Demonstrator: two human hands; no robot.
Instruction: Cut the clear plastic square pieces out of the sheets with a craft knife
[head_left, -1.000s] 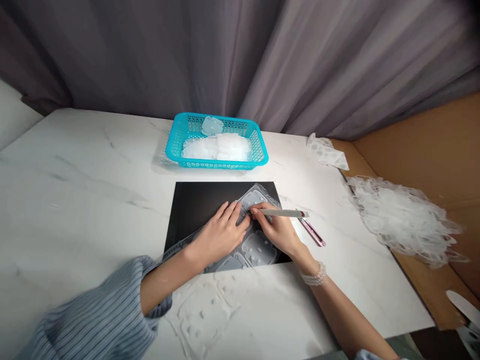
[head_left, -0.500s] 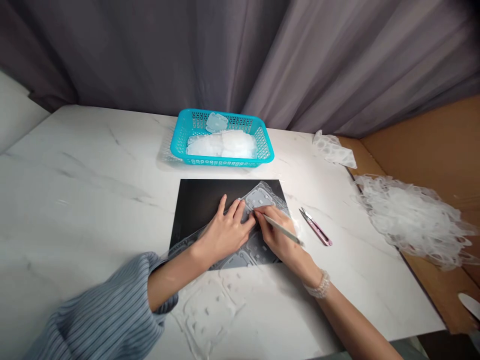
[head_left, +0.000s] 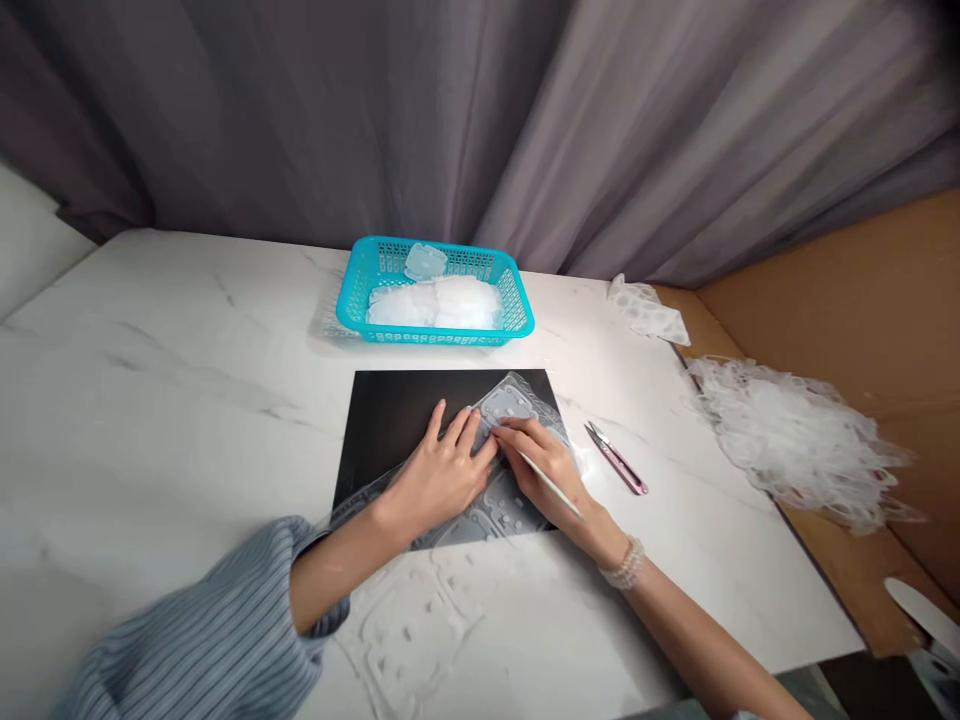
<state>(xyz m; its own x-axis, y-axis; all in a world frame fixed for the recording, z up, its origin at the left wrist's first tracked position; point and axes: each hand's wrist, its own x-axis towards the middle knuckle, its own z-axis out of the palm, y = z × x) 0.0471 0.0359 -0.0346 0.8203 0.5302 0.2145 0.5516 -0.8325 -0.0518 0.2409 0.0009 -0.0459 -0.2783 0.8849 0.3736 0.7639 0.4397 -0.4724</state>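
Note:
A clear moulded plastic sheet (head_left: 409, 630) with raised shapes lies diagonally over a black mat (head_left: 390, 410) and runs onto the table toward me. My left hand (head_left: 442, 465) rests flat on it, fingers spread, pressing it against the mat. Beside those fingertips my right hand (head_left: 544, 465) grips a slim pale pen-like tool (head_left: 555, 487) as one holds a pencil. Its tip meets the sheet among the fingers and is too hidden to make out. To the right of that hand lies a pair of pink-handled thread snips (head_left: 616, 460).
Behind the mat stands a blue basket (head_left: 435, 337) holding translucent plastic pieces (head_left: 435, 300). A tangled heap of clear plastic offcuts (head_left: 802, 440) lies in a cardboard box (head_left: 832, 270) at the right. One perforated scrap (head_left: 649, 310) sits on the table's far right edge.
My view has shifted a little, so everything sits slightly left in the frame. The tool in my right hand now slants more steeply. My left hand stays on the sheet.

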